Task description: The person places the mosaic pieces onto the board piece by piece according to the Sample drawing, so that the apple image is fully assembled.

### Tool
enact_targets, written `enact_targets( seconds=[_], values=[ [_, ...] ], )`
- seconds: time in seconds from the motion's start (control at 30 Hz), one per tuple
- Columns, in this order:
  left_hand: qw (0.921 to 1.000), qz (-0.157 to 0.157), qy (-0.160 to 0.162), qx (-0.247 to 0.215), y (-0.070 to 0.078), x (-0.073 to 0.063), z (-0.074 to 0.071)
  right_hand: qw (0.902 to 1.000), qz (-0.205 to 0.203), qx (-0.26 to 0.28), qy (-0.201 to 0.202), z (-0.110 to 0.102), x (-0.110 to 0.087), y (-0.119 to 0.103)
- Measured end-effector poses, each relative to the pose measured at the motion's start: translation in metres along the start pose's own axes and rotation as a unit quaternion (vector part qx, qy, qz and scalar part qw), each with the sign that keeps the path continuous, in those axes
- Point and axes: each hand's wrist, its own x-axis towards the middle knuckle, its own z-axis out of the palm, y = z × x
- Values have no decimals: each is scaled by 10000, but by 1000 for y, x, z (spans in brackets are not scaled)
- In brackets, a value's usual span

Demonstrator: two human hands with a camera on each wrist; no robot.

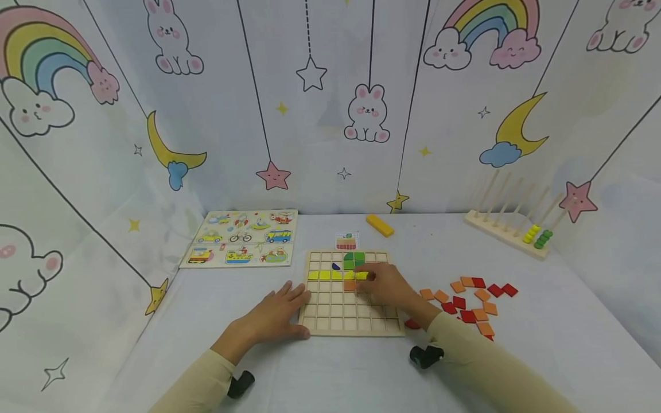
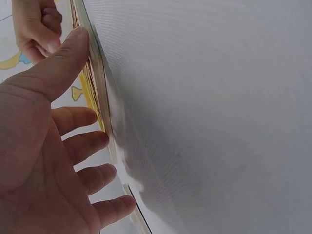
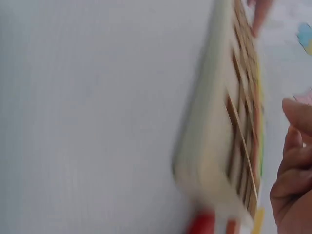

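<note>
A wooden grid board lies in the middle of the table. It bears a row of yellow square tiles, green tiles, a small dark blue piece and an orange tile. My left hand rests by the board's left edge, its fingers spread, as the left wrist view also shows. Over the board's right half is my right hand, its fingers curled and fingertips right by the yellow row and the orange tile. I cannot tell whether its fingertips pinch a tile.
Loose orange and red tiles are scattered right of the board. Behind it lie a small picture card and a yellow block. A vehicle puzzle board is at back left; a peg stand with yellow and green beads is at back right.
</note>
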Motion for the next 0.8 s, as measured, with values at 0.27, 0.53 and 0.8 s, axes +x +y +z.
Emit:
enact_targets(
  seconds=[0.27,0.53,0.8],
  values=[
    [10000,-28,-35,5,-1,0,0,9973,556,388,285,-98,-35,71],
    [10000,-29,-37,-58,-2,-1,0,9924,1090,380,431,-147,-67,130],
    [10000,-25,-62,-50,-2,1,1,9902,1262,369,471,-152,-75,144]
  ],
)
